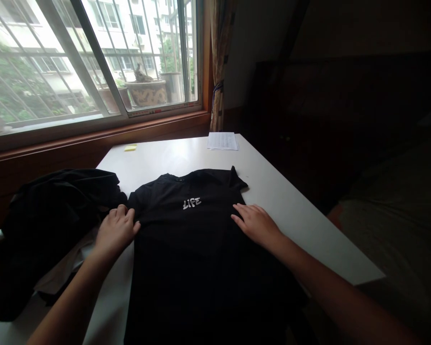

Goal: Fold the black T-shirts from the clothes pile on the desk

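A black T-shirt (187,249) lies spread on the white table, collar toward the window, with pale lettering (191,203) across its chest. At its left edge, just below the left sleeve, my left hand (117,227) has its fingers bent down around the cloth; their tips are hidden. My right hand (256,224) rests on the shirt's right edge below the right sleeve, fingers stretched out and thumb a little apart. The right sleeve's corner stands up in a fold. The lower part of the shirt fades into dark shadow.
A heap of dark clothes (57,215) with some pale cloth lies left of the shirt. Toward the far side of the white table (273,191) are papers (222,141) and a yellow sticky pad (130,147). Part of a person (391,206) shows at right. A barred window (147,57) stands behind.
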A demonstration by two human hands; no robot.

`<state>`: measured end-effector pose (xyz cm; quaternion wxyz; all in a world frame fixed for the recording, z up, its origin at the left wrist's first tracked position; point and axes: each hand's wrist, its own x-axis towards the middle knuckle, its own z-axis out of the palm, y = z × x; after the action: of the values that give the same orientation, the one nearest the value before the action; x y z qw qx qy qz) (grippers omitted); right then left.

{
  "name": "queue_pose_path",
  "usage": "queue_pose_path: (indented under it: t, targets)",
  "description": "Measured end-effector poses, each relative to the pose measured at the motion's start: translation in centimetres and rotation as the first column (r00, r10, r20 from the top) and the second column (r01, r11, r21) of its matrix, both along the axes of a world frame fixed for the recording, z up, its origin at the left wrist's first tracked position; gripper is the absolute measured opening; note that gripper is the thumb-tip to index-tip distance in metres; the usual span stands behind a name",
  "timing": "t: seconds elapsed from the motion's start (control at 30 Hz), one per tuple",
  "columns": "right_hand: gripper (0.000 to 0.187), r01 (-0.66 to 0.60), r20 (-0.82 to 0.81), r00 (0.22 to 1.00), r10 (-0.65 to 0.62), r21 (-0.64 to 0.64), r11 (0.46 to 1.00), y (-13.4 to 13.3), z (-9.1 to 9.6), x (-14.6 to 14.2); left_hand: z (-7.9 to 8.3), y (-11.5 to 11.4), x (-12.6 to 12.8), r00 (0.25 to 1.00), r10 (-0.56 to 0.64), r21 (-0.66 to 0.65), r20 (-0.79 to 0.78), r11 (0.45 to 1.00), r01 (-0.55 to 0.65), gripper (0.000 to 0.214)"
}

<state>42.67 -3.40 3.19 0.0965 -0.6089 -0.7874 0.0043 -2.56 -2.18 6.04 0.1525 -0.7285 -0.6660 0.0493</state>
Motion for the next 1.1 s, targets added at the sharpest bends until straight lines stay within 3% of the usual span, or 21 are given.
queue_pose_path:
  t: [0.13,0.27,0.37,0.5,0.63,0.87,1.1]
  targets:
    - [0.042,0.029,-0.125,0.992,-0.02,0.074,0.997,4.8,2.0,0.2,0.5,3.9,2.3,0.972,-0.145,0.093,0.183,0.987,0.13,0.035]
    - [0.038,0.093,-0.218,0.974,-0.064,0.127,0.987,10.8,2.5,-1.1,-0.9,8.7,5.3,0.924,-0.239,0.067,0.299,0.971,0.229,0.043]
    - [0.037,0.155,-0.203,0.97,-0.132,0.099,0.983,14.6,1.7,-2.6,-2.8,11.5,6.4,0.929,-0.123,-0.009,0.349,0.991,0.135,0.05]
    - [0.034,0.218,-0.16,0.965,-0.206,0.063,0.974,17.7,0.1,-3.4,-4.6,13.4,6.1,0.921,0.011,-0.078,0.388,0.997,0.021,0.058]
    - [0.038,0.256,-0.115,0.962,-0.246,0.086,0.963,18.5,-1.1,-2.5,-5.0,13.8,5.6,0.913,0.08,-0.113,0.399,0.993,-0.038,0.062]
    - [0.04,0.303,-0.02,0.952,-0.304,0.161,0.939,16.7,-1.8,1.0,-5.1,14.1,6.3,0.9,0.171,-0.147,0.4,0.982,-0.122,0.067]
    - [0.033,0.362,0.104,0.92,-0.378,0.143,0.921,16.7,-0.5,2.8,-3.7,15.3,5.7,0.919,0.136,-0.188,0.37,0.98,-0.069,0.067]
